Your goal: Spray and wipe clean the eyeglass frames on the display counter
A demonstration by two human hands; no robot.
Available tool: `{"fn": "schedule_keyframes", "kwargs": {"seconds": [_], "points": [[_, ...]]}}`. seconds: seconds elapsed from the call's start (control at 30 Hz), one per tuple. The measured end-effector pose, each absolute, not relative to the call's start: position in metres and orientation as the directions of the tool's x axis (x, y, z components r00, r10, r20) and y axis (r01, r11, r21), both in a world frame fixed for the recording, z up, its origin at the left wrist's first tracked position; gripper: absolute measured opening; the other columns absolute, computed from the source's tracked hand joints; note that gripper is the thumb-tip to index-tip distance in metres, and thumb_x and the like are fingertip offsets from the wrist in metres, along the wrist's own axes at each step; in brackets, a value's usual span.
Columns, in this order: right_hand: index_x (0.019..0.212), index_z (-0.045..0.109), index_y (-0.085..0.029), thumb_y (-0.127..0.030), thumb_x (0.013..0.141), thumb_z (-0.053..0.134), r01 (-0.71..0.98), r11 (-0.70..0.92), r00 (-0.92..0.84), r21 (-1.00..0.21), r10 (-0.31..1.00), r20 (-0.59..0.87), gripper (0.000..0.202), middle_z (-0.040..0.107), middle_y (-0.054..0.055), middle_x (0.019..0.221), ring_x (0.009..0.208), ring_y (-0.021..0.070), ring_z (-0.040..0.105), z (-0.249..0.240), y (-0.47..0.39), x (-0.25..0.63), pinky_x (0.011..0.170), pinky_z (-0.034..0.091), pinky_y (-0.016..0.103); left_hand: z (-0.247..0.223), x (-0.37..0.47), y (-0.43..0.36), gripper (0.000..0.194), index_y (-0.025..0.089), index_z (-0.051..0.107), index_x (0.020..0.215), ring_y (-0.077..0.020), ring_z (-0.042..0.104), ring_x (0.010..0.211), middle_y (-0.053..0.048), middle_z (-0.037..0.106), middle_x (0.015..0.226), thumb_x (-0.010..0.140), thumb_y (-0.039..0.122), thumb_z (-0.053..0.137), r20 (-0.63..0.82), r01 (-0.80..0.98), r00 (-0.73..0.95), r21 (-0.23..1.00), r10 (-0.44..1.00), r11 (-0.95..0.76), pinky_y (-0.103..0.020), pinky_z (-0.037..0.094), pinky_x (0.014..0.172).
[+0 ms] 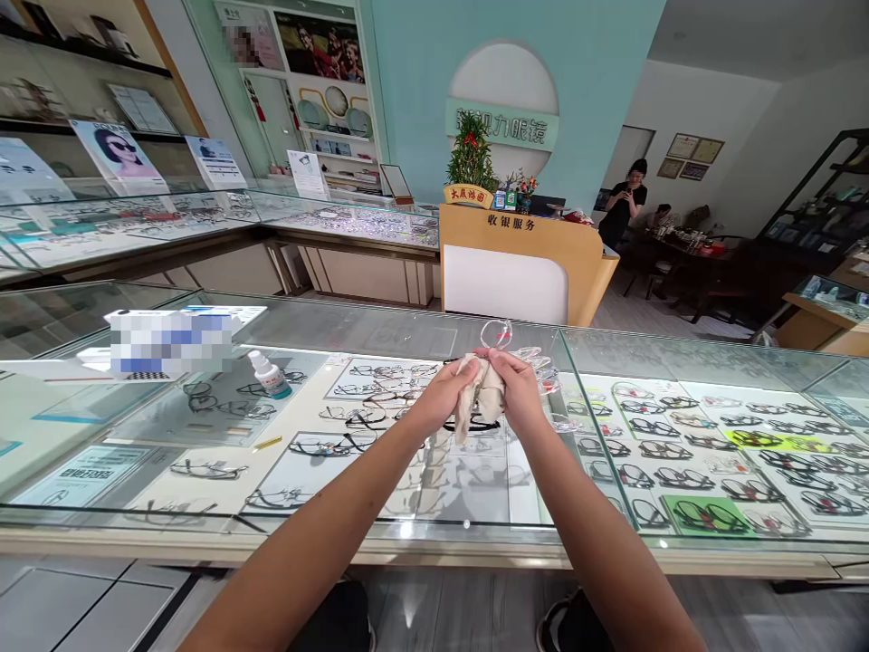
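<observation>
Over the glass counter, my left hand (440, 397) pinches a crumpled beige cloth (481, 389) from the left side. My right hand (517, 388) is closed on the same cloth from the right, the two thumbs close together. Just beyond my fingertips shows a round clear rim of eyeglasses (497, 334) with a small red mark; whether my fingers hold it within the cloth is hidden. Several clear-framed glasses (541, 364) lie on the counter right beside my right hand. Left of my hands, a white spray bottle (269, 375) with bluish liquid stands upright on the glass.
Inside the glass display counter (407, 521) lie many rows of eyeglasses. Papers and a box (169, 342) sit on its left part. Beyond stand another display case (367, 226) and a wooden cashier desk (522, 237) with a plant (470, 156). A person (621, 210) stands at the back right.
</observation>
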State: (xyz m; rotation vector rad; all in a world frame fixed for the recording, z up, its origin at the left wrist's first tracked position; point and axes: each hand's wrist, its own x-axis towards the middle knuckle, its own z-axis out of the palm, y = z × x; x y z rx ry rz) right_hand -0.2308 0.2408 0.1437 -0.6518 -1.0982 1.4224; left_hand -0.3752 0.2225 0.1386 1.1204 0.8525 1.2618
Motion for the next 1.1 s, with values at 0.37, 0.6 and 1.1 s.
{"fn": "schedule_keyframes", "kwargs": {"seconds": [0.37, 0.6, 1.1], "points": [[0.092, 0.088, -0.027, -0.052, 0.079, 0.086, -0.441, 0.165, -0.201, -0.882, 0.940, 0.277, 0.028, 0.082, 0.004, 0.111, 0.101, 0.0245, 0.071, 0.144, 0.238, -0.236, 0.095, 0.055, 0.037, 0.136, -0.373, 0.228, 0.062, 0.016, 0.077, 0.100, -0.0151, 0.058, 0.072, -0.001, 0.068, 0.077, 0.081, 0.075, 0.073, 0.193, -0.211, 0.016, 0.960, 0.981, -0.185, -0.026, 0.045, 0.068], [0.095, 0.087, -0.024, -0.055, 0.080, 0.084, -0.454, 0.081, -0.172, -0.887, 0.969, 0.177, 0.034, 0.083, 0.005, 0.099, 0.082, 0.0210, 0.070, 0.146, 0.242, -0.229, 0.073, 0.055, 0.033, 0.145, -0.378, 0.218, 0.064, 0.018, 0.074, 0.117, -0.0164, 0.063, 0.074, -0.002, 0.072, 0.087, 0.075, 0.063, 0.086, 0.082, -0.255, 0.246, 0.967, 0.966, -0.017, -0.027, 0.048, 0.069], [0.092, 0.083, -0.025, -0.054, 0.081, 0.082, -0.522, 0.222, -0.038, -0.823, 0.959, 0.282, 0.031, 0.080, 0.006, 0.113, 0.093, 0.0214, 0.069, 0.159, 0.248, -0.212, 0.083, 0.054, 0.035, 0.138, -0.375, 0.227, 0.065, 0.019, 0.066, 0.088, -0.0132, 0.055, 0.061, 0.003, 0.059, 0.066, 0.072, 0.082, 0.076, 0.058, -0.309, -0.120, 0.946, 0.991, -0.093, -0.025, 0.042, 0.059]]}}
